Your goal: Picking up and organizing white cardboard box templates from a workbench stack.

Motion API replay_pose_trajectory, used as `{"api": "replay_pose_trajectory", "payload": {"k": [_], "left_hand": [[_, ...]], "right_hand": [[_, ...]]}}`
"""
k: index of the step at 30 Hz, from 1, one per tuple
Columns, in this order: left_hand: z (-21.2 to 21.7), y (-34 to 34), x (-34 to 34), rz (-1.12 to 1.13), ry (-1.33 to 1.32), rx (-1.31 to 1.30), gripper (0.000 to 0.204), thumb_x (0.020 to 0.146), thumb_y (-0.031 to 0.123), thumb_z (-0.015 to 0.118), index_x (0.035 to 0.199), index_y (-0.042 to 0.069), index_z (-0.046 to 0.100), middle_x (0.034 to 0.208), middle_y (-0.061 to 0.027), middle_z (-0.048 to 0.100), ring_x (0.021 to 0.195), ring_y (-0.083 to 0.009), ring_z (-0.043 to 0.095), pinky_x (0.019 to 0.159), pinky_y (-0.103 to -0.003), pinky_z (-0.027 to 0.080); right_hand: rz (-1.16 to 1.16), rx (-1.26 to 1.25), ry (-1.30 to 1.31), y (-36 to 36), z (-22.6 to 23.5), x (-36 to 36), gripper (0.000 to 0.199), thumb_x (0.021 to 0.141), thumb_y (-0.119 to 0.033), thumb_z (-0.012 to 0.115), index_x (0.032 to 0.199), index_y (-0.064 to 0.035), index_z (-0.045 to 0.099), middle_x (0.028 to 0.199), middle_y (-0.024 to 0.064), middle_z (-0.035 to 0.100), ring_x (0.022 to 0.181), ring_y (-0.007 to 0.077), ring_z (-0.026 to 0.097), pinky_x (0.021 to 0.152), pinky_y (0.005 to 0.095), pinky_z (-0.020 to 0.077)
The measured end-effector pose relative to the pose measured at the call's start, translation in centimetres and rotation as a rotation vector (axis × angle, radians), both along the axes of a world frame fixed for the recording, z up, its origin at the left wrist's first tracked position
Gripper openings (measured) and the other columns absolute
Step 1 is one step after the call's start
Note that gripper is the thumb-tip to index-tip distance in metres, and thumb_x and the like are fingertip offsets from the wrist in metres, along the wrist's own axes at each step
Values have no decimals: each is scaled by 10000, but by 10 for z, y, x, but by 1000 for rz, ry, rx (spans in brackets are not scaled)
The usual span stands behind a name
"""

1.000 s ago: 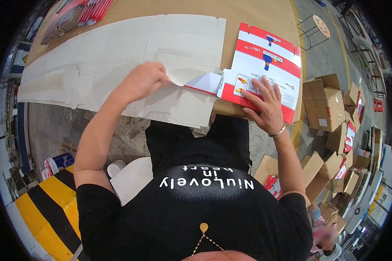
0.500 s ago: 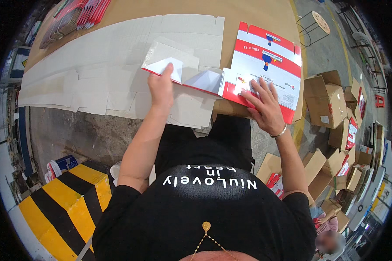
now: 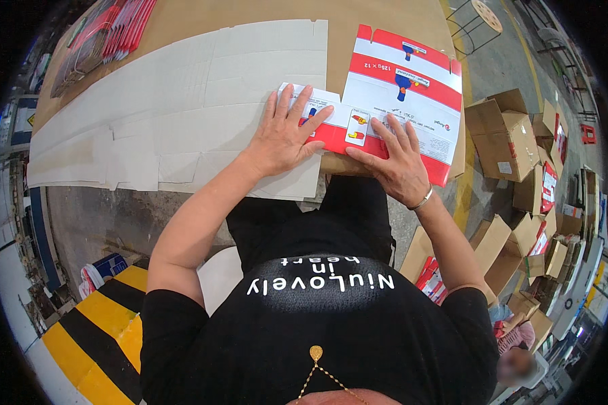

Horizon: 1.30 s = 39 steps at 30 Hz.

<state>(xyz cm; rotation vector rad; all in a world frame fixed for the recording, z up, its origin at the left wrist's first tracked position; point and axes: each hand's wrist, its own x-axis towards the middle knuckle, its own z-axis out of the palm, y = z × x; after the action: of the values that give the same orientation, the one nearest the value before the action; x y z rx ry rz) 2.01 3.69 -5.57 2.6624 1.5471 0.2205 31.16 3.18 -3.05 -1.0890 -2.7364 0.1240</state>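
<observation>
A red-and-white printed carton (image 3: 398,81) lies flat near the table's front edge. My left hand (image 3: 279,138) presses on its narrower left section, fingers stretched out and slightly spread, partly hiding the print there. On the wider right part rests my right hand (image 3: 400,158), open and palm down, with a bracelet at the wrist. Neither hand grips anything. Plain pale cardboard sheets (image 3: 175,101), overlapping one another, spread out to the left and reach under the left hand and the carton's left section.
Brown board covers the table (image 3: 263,10). At its far left stand bundled red folded packs (image 3: 125,34). Opened brown boxes (image 3: 500,142) crowd the floor at right, near a round stool (image 3: 486,16). A yellow-and-black striped block (image 3: 108,317) stands lower left; another person (image 3: 517,341) is at lower right.
The carton's left section has gone from pale inside face up to printed face up. My left hand has gone from gripping its edge to lying flat on it. The right hand stays on the carton.
</observation>
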Motion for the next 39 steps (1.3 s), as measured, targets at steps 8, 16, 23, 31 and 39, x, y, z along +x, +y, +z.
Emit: {"api": "replay_pose_trajectory", "payload": {"k": [8,16,23,31,39], "left_hand": [[5,-4,11,98,6,13,568,1024,452,443,1558,278,362,1628,-187,225,1498,-444,155,1191,-647,100],[15,4,52,400,-98,-85,593,938,335,552,1500,194,424,1554,-189,286,1413,-471,236,966,-875,139],[11,56,78,612,-18,-70,637,961,432,531,1533,213,352,1556,-178,261,1443,-462,204,981,-862,158],[56,31,-24,640,-205,-1,714,925,564,587,1499,167,439,1604,-179,266,1472,-428,228,1065,-802,158],[27,-76,-160,776,-91,-242,587,909,468,648,1453,290,516,1587,-83,359,1449,-427,284,1101,-753,180]], "right_hand": [[-1,18,-71,-3,2,0,710,881,-215,717,1460,-511,432,1550,129,375,1454,419,306,1184,594,237],[-47,23,-23,1,-2,-4,575,914,-260,679,1456,-323,496,1512,139,420,1442,418,320,1192,562,230],[-21,35,-40,3,4,-3,611,885,-227,697,1454,-331,500,1509,128,423,1452,398,316,1184,578,235],[-586,28,218,135,22,93,420,866,-125,653,1285,-158,670,1312,231,615,1243,428,534,1016,460,458],[-691,-919,1244,235,17,108,657,890,-8,683,1489,-122,440,1175,102,673,947,199,697,745,362,611]]}}
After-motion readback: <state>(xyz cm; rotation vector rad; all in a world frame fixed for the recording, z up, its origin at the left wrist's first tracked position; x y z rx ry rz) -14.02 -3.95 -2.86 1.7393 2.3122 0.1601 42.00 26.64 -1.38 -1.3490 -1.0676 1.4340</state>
